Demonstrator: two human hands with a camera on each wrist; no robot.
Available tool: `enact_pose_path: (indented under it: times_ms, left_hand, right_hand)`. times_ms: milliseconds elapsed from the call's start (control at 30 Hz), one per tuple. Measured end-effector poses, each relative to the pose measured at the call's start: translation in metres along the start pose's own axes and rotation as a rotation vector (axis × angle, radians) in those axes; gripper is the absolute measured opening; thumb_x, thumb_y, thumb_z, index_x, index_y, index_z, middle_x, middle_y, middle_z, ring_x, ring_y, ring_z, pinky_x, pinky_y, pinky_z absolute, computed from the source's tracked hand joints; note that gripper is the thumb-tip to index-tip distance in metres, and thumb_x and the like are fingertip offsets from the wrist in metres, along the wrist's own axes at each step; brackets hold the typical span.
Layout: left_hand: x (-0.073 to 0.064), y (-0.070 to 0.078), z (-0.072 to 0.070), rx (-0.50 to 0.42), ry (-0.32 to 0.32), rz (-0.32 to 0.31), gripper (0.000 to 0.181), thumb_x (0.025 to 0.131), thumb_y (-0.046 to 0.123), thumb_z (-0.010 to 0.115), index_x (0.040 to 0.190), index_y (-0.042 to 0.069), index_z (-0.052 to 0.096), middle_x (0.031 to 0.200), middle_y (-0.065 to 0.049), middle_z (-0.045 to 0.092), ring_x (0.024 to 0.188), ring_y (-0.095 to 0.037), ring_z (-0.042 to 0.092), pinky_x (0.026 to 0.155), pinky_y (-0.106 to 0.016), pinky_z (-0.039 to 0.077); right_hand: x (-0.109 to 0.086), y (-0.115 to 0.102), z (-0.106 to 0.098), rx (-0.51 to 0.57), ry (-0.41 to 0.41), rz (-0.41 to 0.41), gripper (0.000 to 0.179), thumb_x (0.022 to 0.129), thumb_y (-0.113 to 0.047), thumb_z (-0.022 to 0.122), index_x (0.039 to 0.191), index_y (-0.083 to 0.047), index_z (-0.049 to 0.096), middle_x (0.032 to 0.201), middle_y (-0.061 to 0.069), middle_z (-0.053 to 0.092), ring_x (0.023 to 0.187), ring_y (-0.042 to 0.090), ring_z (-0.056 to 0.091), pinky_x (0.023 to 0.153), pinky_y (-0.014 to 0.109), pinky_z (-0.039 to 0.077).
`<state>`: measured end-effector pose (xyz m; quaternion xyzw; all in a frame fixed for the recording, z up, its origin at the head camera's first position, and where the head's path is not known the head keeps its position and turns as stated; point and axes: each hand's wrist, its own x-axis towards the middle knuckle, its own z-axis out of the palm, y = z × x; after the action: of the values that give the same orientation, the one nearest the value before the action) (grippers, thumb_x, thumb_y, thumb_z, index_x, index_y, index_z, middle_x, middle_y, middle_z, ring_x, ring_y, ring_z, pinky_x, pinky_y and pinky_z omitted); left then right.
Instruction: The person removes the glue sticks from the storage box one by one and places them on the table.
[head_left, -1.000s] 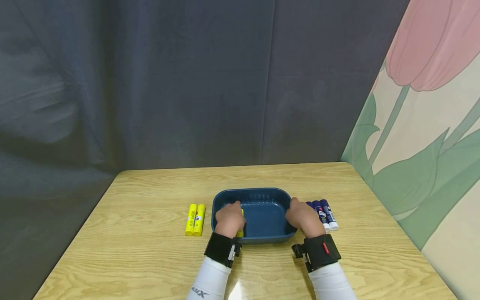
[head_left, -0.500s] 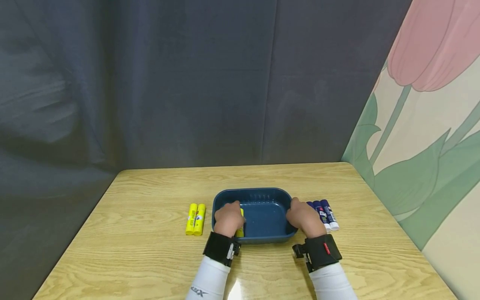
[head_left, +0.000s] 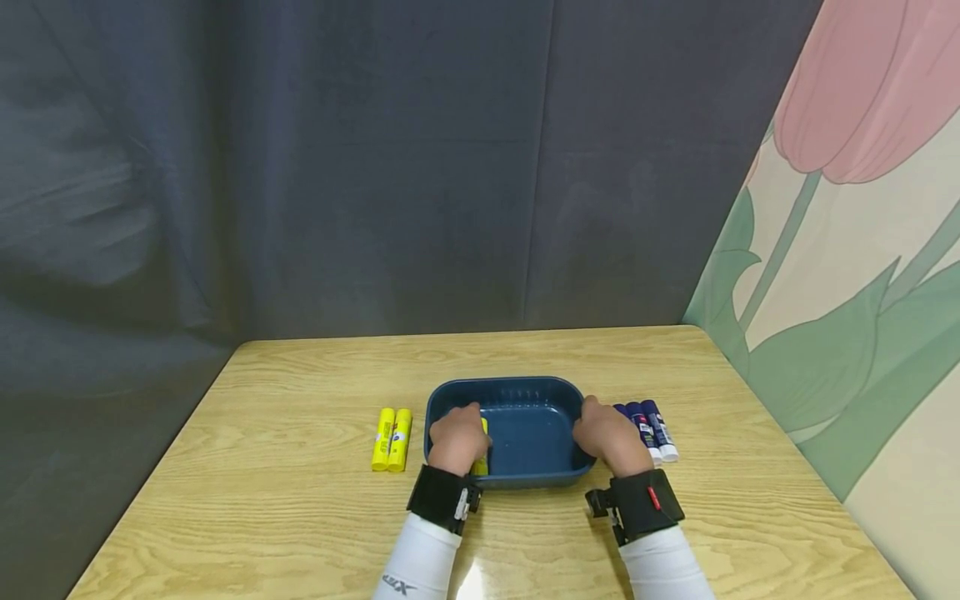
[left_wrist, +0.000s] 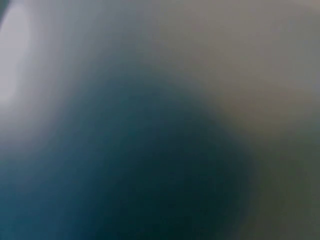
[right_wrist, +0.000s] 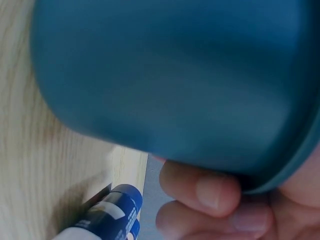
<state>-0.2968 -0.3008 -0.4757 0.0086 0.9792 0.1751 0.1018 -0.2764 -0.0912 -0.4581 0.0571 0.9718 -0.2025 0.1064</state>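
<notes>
In the head view a dark blue rectangular tray (head_left: 534, 442) rests on the table. Inside its left end is my left hand (head_left: 457, 437), knuckles up, gripping a yellow glue stick (head_left: 482, 454) that shows along its right side; the fingertips are hidden. My right hand (head_left: 606, 433) holds the tray's right rim. From the right wrist view, curled fingers (right_wrist: 210, 192) press under the rim, against the outer wall of the tray (right_wrist: 165, 85). The left wrist view is too blurred to make out the hand.
Two yellow glue sticks (head_left: 391, 439) lie side by side left of the tray. Several dark blue glue sticks with white ends (head_left: 651, 429) lie just beyond the right hand. A dark curtain (head_left: 390, 167) hangs behind the wooden table (head_left: 285, 467); a flower-painted wall (head_left: 862, 275) borders the right.
</notes>
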Motion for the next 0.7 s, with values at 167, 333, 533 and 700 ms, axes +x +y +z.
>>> enact_pose_path:
  times_ms: [167,333,533,700]
  left_hand:
    - [-0.0001,0.0016,-0.0004,0.028,0.0,0.006,0.054,0.089,0.027,0.076,0.138,0.012,0.057,0.112,-0.013,0.066,0.097,-0.027,0.063,0.086,-0.049,0.052]
    - [-0.0006,0.0021,0.0012,0.037,0.03,0.031,0.05,0.089,0.024,0.076,0.134,0.011,0.06,0.104,-0.013,0.067,0.092,-0.026,0.064,0.08,-0.048,0.053]
    - [-0.0009,0.0016,0.0024,0.028,0.036,0.039,0.048,0.089,0.026,0.076,0.132,0.011,0.061,0.101,-0.012,0.066,0.09,-0.025,0.063,0.079,-0.047,0.053]
    - [-0.0012,0.0019,0.0019,0.034,0.026,0.034,0.049,0.089,0.028,0.076,0.132,0.011,0.06,0.099,-0.012,0.065,0.088,-0.025,0.062,0.078,-0.046,0.053]
  right_hand:
    - [0.0001,-0.0003,-0.0002,0.003,-0.002,0.0,0.05,0.099,-0.011,0.045,0.14,0.017,0.036,0.105,0.025,0.06,0.08,0.029,0.057,0.066,0.039,0.046]
    - [0.0003,-0.0005,0.0005,0.005,-0.001,0.008,0.049,0.1,-0.011,0.045,0.139,0.016,0.037,0.106,0.025,0.06,0.079,0.029,0.057,0.065,0.039,0.045]
    - [-0.0003,-0.0005,0.0005,0.008,0.006,0.006,0.049,0.099,-0.011,0.046,0.139,0.017,0.038,0.106,0.025,0.06,0.08,0.029,0.056,0.066,0.039,0.046]
    - [-0.0003,-0.0002,0.0007,0.011,0.007,0.006,0.048,0.1,-0.011,0.046,0.138,0.016,0.039,0.105,0.024,0.059,0.079,0.029,0.056,0.066,0.039,0.045]
